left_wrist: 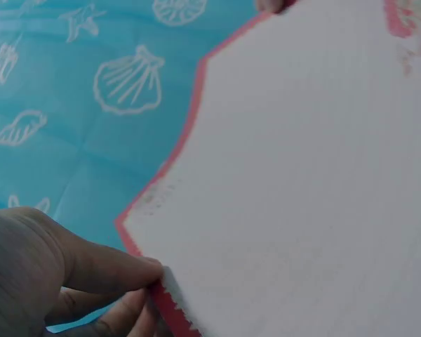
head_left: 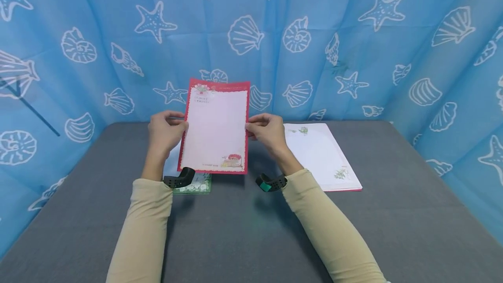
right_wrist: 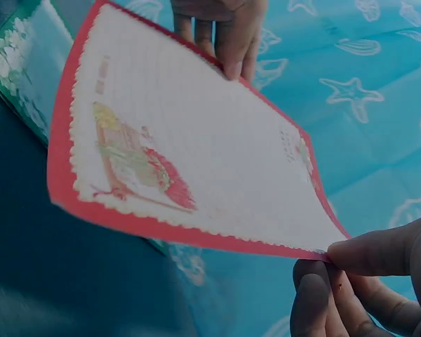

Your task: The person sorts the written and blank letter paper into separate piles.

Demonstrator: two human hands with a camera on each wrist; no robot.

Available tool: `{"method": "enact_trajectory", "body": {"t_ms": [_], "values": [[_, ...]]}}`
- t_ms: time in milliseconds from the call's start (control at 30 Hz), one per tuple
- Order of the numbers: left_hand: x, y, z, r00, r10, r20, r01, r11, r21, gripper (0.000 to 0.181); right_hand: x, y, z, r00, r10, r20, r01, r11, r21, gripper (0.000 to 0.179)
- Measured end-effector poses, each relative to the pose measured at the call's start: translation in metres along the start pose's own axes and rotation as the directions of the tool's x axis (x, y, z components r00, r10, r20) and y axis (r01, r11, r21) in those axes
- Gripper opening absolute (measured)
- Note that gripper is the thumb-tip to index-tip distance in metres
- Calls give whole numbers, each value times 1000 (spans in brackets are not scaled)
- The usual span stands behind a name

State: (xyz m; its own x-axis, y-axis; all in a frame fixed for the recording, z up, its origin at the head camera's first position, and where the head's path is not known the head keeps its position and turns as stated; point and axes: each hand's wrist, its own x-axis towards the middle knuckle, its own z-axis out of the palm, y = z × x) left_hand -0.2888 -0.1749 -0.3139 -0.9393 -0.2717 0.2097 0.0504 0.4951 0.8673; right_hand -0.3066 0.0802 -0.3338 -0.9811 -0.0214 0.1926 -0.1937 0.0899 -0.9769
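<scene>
A sheet of red-bordered letter paper [head_left: 216,130] is held up above the table, its printed side facing me. My left hand [head_left: 167,131] pinches its left edge between thumb and fingers. The right hand [head_left: 269,131] pinches the opposite edge at about the same height. In the right wrist view the sheet [right_wrist: 196,133] bows slightly, with a flower-and-red drawing in one corner. The left wrist view shows the left thumb [left_wrist: 112,270] on the front of the red border.
Behind the held sheet, partly hidden, lies green-and-blue floral paper [head_left: 192,184]. White sheets with green leaf prints [head_left: 320,156] lie to the right, a red edge showing beneath. All rest on a grey table [head_left: 235,235]. A blue shell-patterned curtain [head_left: 267,69] hangs behind.
</scene>
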Motion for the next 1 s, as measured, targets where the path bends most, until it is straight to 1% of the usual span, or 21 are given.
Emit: {"method": "enact_trajectory", "body": {"t_ms": [100,233,400,600,700,900,1000], "values": [[1,-3,-5,1000,-30,-3,30,999,27,31,2,6,9,1000,29,7,-29,1000,-10,14],[3,-9,-9,998,-62,-2,62,996,70,31,3,11,21,998,57,5,-56,998,-35,13],[6,-17,-11,992,-123,-13,124,983,132,32,3,16,35,995,99,15,-98,993,-70,13],[8,-28,-14,981,-190,-48,196,959,206,32,1,24,56,985,166,46,-159,978,-133,12],[8,-32,-16,976,-212,-59,220,944,247,35,1,28,65,978,200,53,-188,967,-172,10],[10,-40,-21,965,-254,-62,260,910,323,36,2,37,79,966,257,37,-240,938,-251,5],[11,-44,-22,960,-275,-50,275,896,349,33,2,39,83,957,287,39,-264,921,-288,6]]}}
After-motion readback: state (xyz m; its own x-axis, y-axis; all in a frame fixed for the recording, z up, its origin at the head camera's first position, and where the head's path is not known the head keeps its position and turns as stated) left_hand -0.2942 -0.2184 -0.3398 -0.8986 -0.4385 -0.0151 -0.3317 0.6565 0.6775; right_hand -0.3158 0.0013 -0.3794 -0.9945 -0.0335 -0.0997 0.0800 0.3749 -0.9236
